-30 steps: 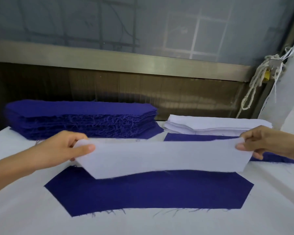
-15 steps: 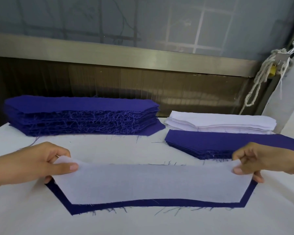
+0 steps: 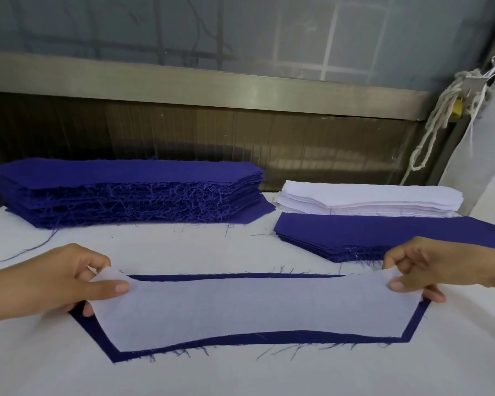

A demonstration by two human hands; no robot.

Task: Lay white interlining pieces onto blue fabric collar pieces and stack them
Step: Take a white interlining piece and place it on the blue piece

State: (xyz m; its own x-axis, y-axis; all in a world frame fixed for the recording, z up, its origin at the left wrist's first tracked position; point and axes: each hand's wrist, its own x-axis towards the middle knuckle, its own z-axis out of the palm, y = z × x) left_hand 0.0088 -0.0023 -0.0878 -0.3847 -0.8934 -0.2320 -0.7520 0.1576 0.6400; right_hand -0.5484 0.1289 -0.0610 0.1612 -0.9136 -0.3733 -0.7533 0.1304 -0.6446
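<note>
Table covering (image 3: 240,375), a plain white cloth, is shown nearest the viewer, with loose blue threads scattered on it. On it a single blue collar piece (image 3: 108,348) is laid flat, its long axis running left to right across the view. The white interlining piece (image 3: 249,307) is set over it on the same axis, so that a narrow blue border is left showing along the near edge, the far edge and the slanted ends. The near long edge of the interlining appears to be down on the blue fabric, while the two far corners are held slightly raised. The left corner is pinched between thumb and curled fingers of the left hand (image 3: 55,281); the right corner is pinched likewise by the right hand (image 3: 429,267). The piece is thus spanned between the two grips, neither hand being clearly nearer its middle. It is judged that the ends need only be lowered straight down and released, any sideways drift being liable to make the border uneven. Behind the right hand a low stack of blue pieces (image 3: 383,230) is seen, and just beyond it the interlining supply stack (image 3: 369,195). To the far left a tall stack of blue collar pieces (image 3: 126,178) with frayed edges is placed. A metal rail (image 3: 212,84) and a hanging cord (image 3: 440,115) close the background.
</note>
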